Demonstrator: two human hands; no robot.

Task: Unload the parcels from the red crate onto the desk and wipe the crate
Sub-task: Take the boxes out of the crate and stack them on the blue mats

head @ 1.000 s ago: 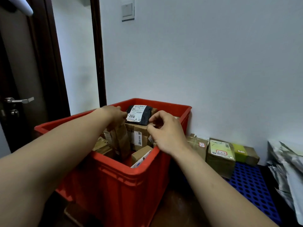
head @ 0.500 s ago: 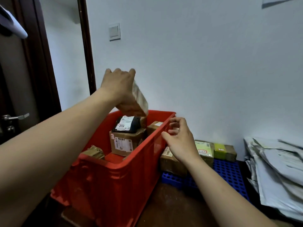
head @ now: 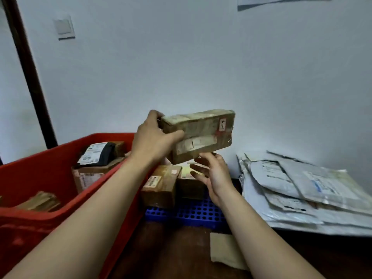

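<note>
At the frame centre the left hand [head: 153,137] grips a taped cardboard parcel [head: 201,135], right of the red crate [head: 50,168]. The right hand [head: 213,176], fingers relaxed, should support its underside before lowering it.

Positions were taken from the grip of the left hand [head: 153,137]. A white wall [head: 181,67] filled the background behind the grip. A pale, square wall switch [head: 64,27] was mounted high and to the left of it. A dark door frame [head: 30,81] ran slantwise further left, beyond the switch. A sheet of paper [head: 281,2] was on the wall far above and to the right, cut by the top edge. A blue perforated tray [head: 193,214] lay below the grip. A pile of grey mailing bags [head: 302,190], overlapping and labelled, lay low to the right, well apart. A tan scrap of cardboard [head: 225,250] lay flat, lowest of all, below and to the right.
</note>
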